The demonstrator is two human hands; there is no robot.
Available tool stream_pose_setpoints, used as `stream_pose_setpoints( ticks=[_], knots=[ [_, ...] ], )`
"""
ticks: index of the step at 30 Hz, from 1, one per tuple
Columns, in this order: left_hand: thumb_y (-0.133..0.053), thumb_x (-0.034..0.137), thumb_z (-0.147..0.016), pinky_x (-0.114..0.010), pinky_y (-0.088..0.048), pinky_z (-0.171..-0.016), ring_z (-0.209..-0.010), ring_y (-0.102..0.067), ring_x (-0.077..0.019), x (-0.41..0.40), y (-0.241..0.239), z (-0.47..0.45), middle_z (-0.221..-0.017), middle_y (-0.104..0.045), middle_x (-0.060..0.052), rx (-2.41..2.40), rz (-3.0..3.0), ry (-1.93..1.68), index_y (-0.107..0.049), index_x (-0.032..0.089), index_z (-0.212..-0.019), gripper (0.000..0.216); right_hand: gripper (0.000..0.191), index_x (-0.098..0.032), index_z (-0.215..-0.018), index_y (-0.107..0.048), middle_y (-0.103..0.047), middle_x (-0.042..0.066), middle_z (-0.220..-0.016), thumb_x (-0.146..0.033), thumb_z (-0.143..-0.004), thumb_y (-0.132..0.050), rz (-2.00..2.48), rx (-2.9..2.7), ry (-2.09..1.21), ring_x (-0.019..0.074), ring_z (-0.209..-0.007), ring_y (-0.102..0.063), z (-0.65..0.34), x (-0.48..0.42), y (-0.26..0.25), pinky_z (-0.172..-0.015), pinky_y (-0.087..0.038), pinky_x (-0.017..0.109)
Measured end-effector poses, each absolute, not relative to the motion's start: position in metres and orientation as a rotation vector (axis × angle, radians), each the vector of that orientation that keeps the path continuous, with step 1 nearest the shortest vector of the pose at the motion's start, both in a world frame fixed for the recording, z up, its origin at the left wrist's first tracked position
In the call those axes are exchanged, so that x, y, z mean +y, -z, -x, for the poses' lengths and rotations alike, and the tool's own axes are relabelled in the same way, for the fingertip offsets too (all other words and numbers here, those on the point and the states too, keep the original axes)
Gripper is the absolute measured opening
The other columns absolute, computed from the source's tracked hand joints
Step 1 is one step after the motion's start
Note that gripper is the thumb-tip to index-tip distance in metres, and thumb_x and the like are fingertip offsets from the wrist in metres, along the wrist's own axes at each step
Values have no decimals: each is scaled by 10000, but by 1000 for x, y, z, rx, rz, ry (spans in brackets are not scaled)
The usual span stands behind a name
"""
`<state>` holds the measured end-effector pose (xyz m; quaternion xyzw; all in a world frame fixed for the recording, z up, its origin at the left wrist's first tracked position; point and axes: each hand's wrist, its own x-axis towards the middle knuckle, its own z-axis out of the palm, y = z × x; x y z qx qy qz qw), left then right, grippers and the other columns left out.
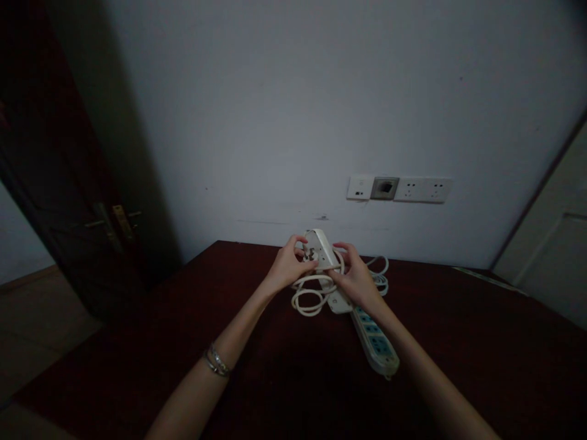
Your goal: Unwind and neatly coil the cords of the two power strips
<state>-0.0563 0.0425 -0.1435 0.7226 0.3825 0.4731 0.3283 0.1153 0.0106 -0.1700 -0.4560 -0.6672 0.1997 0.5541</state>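
Note:
A white power strip (326,249) is raised at an angle over the dark red tabletop, between my two hands. Its white cord (308,294) is looped around it and hangs in loose coils below. On the left side, my left hand (290,264) pinches the cord's plug (312,255), thumb below and fingers above. My right hand (355,276) grips the strip and a cord loop from the right, its inner fingers partly hidden. A second power strip (378,343), with blue-green socket faces, lies under and beside my right forearm.
The dark red table (257,379) stands against a pale wall (257,122). Wall sockets (422,189) sit above it on the right. More coiled cord (380,281) lies behind my right hand. A dark door (68,183) with brass handles is at the left, a pale door (550,244) at the right.

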Motion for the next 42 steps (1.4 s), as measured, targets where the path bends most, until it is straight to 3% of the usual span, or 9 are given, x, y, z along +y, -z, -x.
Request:
stream_pose_setpoints(
  ticks=[3,6,12,16,22,28,32,37,42],
  knots=[
    [-678,217,-656,-200,-433,-531,-608,-580,-106,40,141,55,-738,-587,21,1025,-1887,-1430,-425,203,-1013,438,731,-168,-1319,-348,-639,97,-1077,-242,-655,-644,1074,-1611,-589,208,-947,-613,-118,16,174,-885,-443,377],
    [-665,222,-680,-214,-462,-582,-671,-598,-112,36,135,54,-770,-574,19,957,-1861,-1624,-398,214,-1035,444,668,-133,-1257,-468,-622,126,-1121,-262,-633,-664,1101,-1640,-654,221,-1003,-596,-119,18,173,-909,-438,375],
    [-688,222,-665,-233,-506,-637,-747,-604,-119,25,127,48,-841,-545,1,809,-1724,-1858,-364,224,-1003,468,585,-147,-1171,-580,-662,93,-1046,-243,-606,-699,1095,-1642,-819,223,-906,-621,-121,9,158,-806,-486,373],
    [-693,224,-663,-219,-512,-649,-848,-585,-132,23,124,46,-899,-515,-17,816,-1630,-2089,-372,221,-963,439,576,-152,-1148,-601,-683,74,-980,-258,-594,-721,983,-1574,-1164,195,-785,-634,-118,-1,153,-661,-504,308],
    [-714,246,-668,-251,-507,-702,-855,-586,-133,19,123,52,-930,-516,-20,765,-1760,-2285,-418,218,-955,412,537,-159,-1142,-603,-690,66,-928,-252,-624,-711,917,-1519,-1447,173,-742,-635,-110,-12,147,-658,-489,279],
    [-736,277,-645,-277,-465,-814,-874,-585,-132,29,125,48,-893,-552,-10,738,-1695,-2075,-410,217,-999,485,692,-236,-1258,-499,-636,56,-1096,-147,-597,-683,883,-1532,-1462,162,-840,-619,-115,-15,148,-651,-498,242],
    [-727,309,-633,-248,-466,-703,-752,-592,-119,40,125,49,-821,-579,7,706,-1555,-1776,-398,206,-986,493,886,-370,-1369,-297,-546,54,-1247,-128,-591,-645,798,-1420,-1631,163,-777,-623,-118,-14,154,-546,-508,251],
    [-740,326,-604,-211,-437,-571,-596,-559,-88,44,128,54,-774,-582,31,697,-1494,-1542,-394,206,-993,534,633,-328,-1350,-337,-593,75,-1153,-384,-736,-481,525,-1237,-1881,215,-816,-630,-113,-15,155,-674,-502,444],
    [-744,324,-602,-215,-430,-574,-595,-555,-88,42,130,51,-765,-579,31,751,-1519,-1565,-408,209,-1003,536,545,-319,-1287,-404,-645,45,-952,-459,-778,-540,718,-1217,-1760,151,-602,-608,-97,-14,155,-572,-506,339]
  ],
)
